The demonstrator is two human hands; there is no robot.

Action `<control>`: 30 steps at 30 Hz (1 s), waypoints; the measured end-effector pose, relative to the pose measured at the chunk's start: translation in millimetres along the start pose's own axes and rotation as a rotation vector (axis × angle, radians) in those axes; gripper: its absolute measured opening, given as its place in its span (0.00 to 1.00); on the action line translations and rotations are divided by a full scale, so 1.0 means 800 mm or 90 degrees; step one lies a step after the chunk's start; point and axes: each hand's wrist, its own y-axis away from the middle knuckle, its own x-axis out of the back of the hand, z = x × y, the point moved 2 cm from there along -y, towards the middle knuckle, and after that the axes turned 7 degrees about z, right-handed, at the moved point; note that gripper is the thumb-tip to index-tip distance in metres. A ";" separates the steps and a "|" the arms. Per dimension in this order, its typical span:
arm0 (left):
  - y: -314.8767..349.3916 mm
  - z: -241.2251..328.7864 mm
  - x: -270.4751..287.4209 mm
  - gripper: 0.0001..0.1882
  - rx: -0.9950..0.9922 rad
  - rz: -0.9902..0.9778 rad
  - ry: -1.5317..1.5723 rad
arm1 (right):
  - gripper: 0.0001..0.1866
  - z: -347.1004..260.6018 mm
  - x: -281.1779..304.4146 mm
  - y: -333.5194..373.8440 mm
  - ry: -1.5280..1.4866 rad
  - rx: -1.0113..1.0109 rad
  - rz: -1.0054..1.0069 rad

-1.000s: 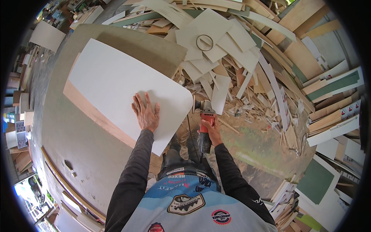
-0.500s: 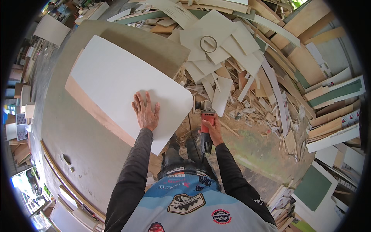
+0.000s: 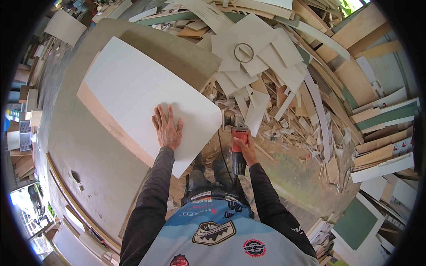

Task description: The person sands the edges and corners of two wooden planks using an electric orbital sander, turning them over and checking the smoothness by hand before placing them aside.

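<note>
Starting at the left, on the wide grey-brown bench point(image 3: 100, 177), dull and smooth. Catching next a matte pinkish-tan strip point(image 3: 109, 124), showing all along the lower-left side of the white panel point(image 3: 137, 84); hard to say whether part of it or a separate sheet. Now, the panel itself: lying flat on the bench, jutting past its right-hand edge over the floor, plain white across the face, faintly soft in sheen, long and tapered, with a sharp corner toward the body and a rounded one at the right. Laid on its near part, see the left hand point(image 3: 167, 133), palm down, fingers point(image 3: 170, 115) spread and relaxed. On to the grinder point(image 3: 238, 155): red in the barrel, black at the tail, metallic at the head, its round disc point(image 3: 223, 119) edge-on, right by that rounded corner; touching or a hair short, impossible to judge. Clenched around the barrel, thumb across it, see the right hand point(image 3: 249, 150). Finishing beyond with a jumbled, pale heap of off-cuts point(image 3: 270, 48), topped with a thin dark ring point(image 3: 234, 52).
</note>
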 end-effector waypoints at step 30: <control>-0.002 0.002 0.007 0.38 0.006 -0.023 -0.008 | 0.39 -0.037 0.020 -0.047 0.042 -0.028 -0.109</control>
